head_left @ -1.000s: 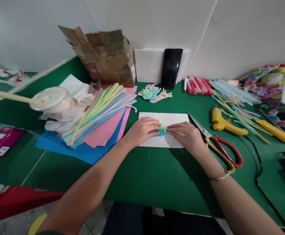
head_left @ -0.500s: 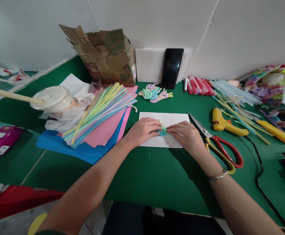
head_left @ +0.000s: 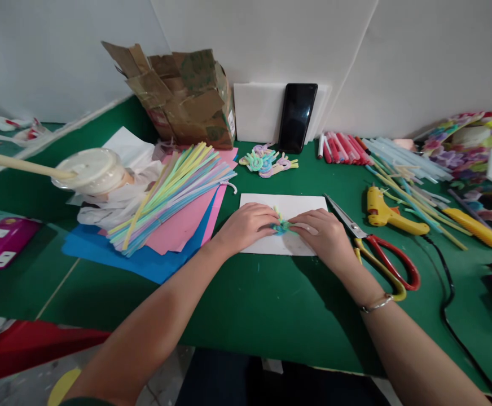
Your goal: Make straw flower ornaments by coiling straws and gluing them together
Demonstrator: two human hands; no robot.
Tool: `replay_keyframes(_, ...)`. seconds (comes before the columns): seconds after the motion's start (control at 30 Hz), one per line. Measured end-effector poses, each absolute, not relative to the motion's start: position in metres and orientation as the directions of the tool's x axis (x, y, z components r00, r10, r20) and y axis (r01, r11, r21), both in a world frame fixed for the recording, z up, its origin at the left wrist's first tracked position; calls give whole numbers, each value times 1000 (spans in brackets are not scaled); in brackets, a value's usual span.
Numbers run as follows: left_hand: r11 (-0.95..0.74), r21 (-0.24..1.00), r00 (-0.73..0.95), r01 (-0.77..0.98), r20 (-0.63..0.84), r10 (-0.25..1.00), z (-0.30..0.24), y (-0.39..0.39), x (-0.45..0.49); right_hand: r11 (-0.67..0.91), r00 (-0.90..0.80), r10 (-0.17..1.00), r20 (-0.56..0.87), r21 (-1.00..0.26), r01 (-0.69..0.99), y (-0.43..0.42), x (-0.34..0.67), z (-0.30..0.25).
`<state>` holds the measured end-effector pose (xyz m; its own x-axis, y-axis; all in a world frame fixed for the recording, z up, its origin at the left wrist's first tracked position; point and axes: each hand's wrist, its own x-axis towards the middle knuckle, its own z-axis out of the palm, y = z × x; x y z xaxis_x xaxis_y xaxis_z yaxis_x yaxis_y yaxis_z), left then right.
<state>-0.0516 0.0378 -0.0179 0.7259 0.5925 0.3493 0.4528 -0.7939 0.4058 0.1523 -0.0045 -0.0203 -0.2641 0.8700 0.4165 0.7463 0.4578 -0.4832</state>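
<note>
My left hand [head_left: 246, 225] and my right hand [head_left: 322, 234] meet over a white sheet of paper [head_left: 286, 206] on the green table. Both pinch a small teal and yellow looped pipe-cleaner piece [head_left: 280, 225] between their fingertips and press it onto the paper. A silver bracelet sits on my right wrist. Further back lies a little heap of finished pastel looped pieces [head_left: 266, 160].
A bundle of pastel pipe cleaners [head_left: 174, 189] rests on pink and blue paper to the left, beside a lidded cup [head_left: 89, 172]. Red-handled scissors [head_left: 377, 251] and a yellow glue gun [head_left: 387, 213] lie right. A torn cardboard box [head_left: 182, 96] and a phone [head_left: 297, 115] stand at the wall.
My right hand has crept slightly left and up over the looped piece. Otherwise nothing has moved.
</note>
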Motion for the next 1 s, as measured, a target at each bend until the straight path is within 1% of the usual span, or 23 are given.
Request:
replay_keyframes(0.2,-784,419,724,458,335,603,-16,37,-51,451,-268,877,399,-491,746,-3,152,-20)
replay_keyframes(0.53,-791,419,724,446,351,594,-17,37,-52,432,-193,883,428,-581,690,-5,155,-12)
replay_keyframes(0.63,-791,422,722,442,355,593,-16,37,-52,412,-178,889,421,-569,712,-6,155,-12)
replay_keyframes(0.87,-789,423,723,445,351,596,-16,37,-51,310,-93,920,382,-560,768,-7,157,-14)
replay_keyframes(1.0,-795,416,720,441,365,590,-16,37,-51,296,-98,926,366,-539,789,-6,158,-14)
